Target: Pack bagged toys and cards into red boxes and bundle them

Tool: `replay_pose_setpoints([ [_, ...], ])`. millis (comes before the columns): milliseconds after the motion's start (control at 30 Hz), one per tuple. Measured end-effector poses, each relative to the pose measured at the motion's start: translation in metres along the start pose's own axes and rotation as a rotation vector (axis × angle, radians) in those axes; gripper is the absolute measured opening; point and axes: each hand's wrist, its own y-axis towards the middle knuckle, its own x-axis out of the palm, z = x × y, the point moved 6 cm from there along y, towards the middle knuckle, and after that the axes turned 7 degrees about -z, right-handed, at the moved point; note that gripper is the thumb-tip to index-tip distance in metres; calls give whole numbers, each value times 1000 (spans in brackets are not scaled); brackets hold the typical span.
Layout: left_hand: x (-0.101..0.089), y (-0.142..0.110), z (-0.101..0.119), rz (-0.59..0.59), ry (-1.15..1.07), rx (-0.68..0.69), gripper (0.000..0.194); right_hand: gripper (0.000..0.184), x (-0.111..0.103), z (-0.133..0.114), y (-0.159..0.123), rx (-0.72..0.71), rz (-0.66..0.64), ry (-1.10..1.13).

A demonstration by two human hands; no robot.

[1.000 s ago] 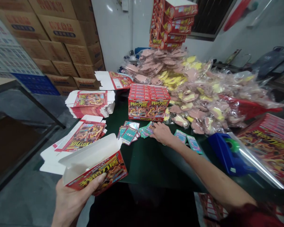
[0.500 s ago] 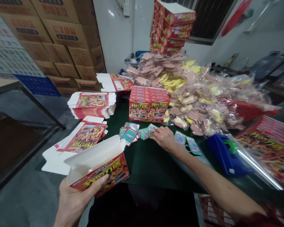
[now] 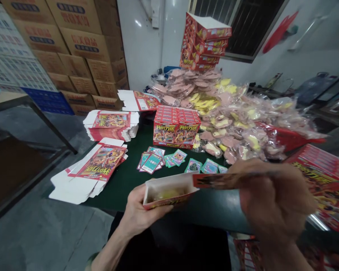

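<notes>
Right hand has left the green cards for the open red box, swung mid-table in the left hand's grip, so work seems shifted to the box; right grip blurred, can't tell. Boxed stack reads 我的刀盾; teal card 一定要, remainder unclear.

The camera sits on the wearer's head, above and just behind the near edge of the counter. It faces forward across the counter and tilts down, taking in the lap below that edge. It is close: the right grip, above the counter, looms largest. Behind the counter the view reaches the wall, with cartons to the counter's left.
</notes>
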Motion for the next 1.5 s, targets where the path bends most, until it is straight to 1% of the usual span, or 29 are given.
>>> replay_pose_setpoints([
  [33,5,1,-2,-37,-5,-8,27,15,8,-8,-3,-53,-69,34],
  [67,9,0,-4,-71,-10,-21,27,16,16,-14,-6,-117,-137,15],
  [133,14,-1,-8,-105,-21,-41,28,22,32,-21,-12,-254,-255,-152],
  [167,14,-2,-10,-105,-24,-41,31,26,37,-22,-15,-321,-286,-255],
  [233,14,-3,-10,-97,-31,-15,38,28,42,-23,-21,-445,-294,-377],
  [300,14,-3,-8,-97,-34,45,45,24,46,-24,-25,-535,-312,-400],
  [367,14,-2,-4,-108,-11,99,47,23,54,-28,-27,-598,-372,-386],
  [400,14,-1,-3,-113,7,122,47,22,59,-29,-28,-601,-411,-384],
  [433,14,-1,-1,-116,27,138,47,21,66,-29,-28,-573,-451,-391],
  [467,14,0,0,-114,46,148,46,23,72,-29,-28,-528,-484,-402],
  [567,11,2,0,-102,86,164,42,39,87,-25,-31,-335,-563,-425],
  [600,11,2,0,-99,93,166,40,41,89,-24,-33,-275,-579,-435],
  [667,10,2,-1,-91,95,181,38,36,91,-23,-35,-190,-582,-476],
  [733,10,1,-2,-71,106,218,41,31,92,-22,-37,-164,-577,-541],
  [833,11,-2,-2,29,132,291,58,27,95,-18,-37,-159,-598,-590],
  [900,13,-4,-2,103,76,330,71,26,90,-16,-38,-175,-554,-537],
  [933,14,-6,-3,128,30,344,75,27,85,-16,-39,-195,-488,-500],
  [967,15,-7,-4,152,-12,361,76,31,76,-17,-41,-216,-391,-461],
  [1033,12,-11,-4,231,-38,415,76,41,53,-14,-47,-204,-114,-371],
  [1067,9,-13,-3,283,-12,450,75,44,43,-9,-52,-144,14,-320],
  [1100,6,-14,-2,333,33,493,74,44,36,1,-56,-52,101,-257],
  [1133,4,-15,-1,365,89,541,72,43,35,12,-61,54,143,-180],
  [1167,2,-15,0,366,149,577,68,42,39,24,-65,154,139,-95],
  [1200,2,-12,0,343,200,592,64,41,47,36,-68,232,103,-10],
  [1267,0,-5,-3,295,259,571,56,42,67,53,-71,298,33,137],
  [1300,-3,-2,-4,283,265,548,52,43,75,58,-71,293,27,184],
  [1367,-8,1,-4,278,251,519,45,43,85,64,-68,245,35,190],
  [1433,-12,3,2,267,237,502,32,40,88,64,-64,167,20,119],
  [1500,-17,3,9,283,227,472,26,35,86,61,-59,90,-33,66],
])
